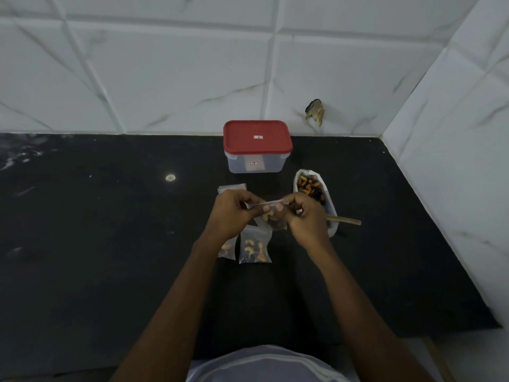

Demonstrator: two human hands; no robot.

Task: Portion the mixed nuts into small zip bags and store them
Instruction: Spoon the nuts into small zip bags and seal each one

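Bearing nut bags, black counter meets white tiles

Dim, flat indoor light, cool grey cast. Black counter swallows detail; pale sheen at far left. Wall tiles dull grey. Shadows faint. Wide-angle bend curves tile lines toward edges. Left hand, right hand and zip bag between them slightly soft.
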